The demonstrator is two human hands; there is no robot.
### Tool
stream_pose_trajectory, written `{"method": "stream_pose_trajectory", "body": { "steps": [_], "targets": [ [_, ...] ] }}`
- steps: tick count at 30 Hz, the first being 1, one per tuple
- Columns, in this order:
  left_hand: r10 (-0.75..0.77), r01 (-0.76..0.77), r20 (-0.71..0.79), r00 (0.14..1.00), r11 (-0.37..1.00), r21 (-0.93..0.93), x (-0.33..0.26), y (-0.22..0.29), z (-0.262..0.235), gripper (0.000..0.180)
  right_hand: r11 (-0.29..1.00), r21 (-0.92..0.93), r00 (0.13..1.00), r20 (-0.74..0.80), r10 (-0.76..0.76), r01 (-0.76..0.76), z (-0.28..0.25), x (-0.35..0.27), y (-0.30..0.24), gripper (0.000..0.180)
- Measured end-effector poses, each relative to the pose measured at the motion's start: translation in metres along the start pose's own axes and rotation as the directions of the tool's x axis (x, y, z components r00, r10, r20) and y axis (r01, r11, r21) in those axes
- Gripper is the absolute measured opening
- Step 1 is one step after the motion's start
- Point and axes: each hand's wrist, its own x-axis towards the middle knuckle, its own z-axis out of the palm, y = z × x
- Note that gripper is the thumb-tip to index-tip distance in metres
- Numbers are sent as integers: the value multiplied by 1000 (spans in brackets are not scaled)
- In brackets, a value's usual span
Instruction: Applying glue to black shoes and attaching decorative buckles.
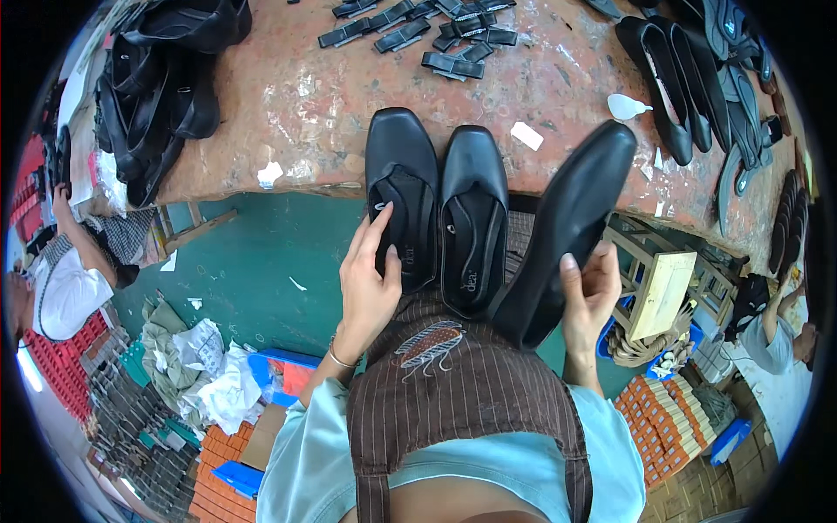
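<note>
Three black square-toed shoes are side by side at the near edge of the worktable, toes pointing away from me. My left hand (370,270) grips the left shoe (401,139) by its near side, some fingers inside the opening. The middle shoe (474,166) leans on the edge between the other two, touched by neither hand. My right hand (593,292) holds the right shoe (567,218) near its heel, thumb against its side. That shoe is raised and turned on its side, so its opening is mostly hidden.
Black bow strips (453,65) lie at the far middle of the worktable (288,105). More black shoes are piled at far left (157,96) and far right (667,87). A wooden stool (663,296) stands below right. Other people (74,279) work at both sides.
</note>
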Motion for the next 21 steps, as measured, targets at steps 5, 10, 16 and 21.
{"method": "stream_pose_trajectory", "body": {
  "steps": [5,10,16,21],
  "targets": [
    [35,-35,-18,999,999,-16,11,8,4,48,951,-302,997,31,76,-63,-10,23,40,11],
    [5,-4,-18,1000,998,69,17,24,3,54,939,-337,989,108,104,-62,11,33,37,11],
    [34,25,-186,982,952,306,62,30,-11,21,1000,-26,994,112,19,-16,42,64,31,9],
    [-55,104,-154,987,937,334,87,32,-21,34,985,-175,990,138,10,15,54,92,19,10]
  ]
}}
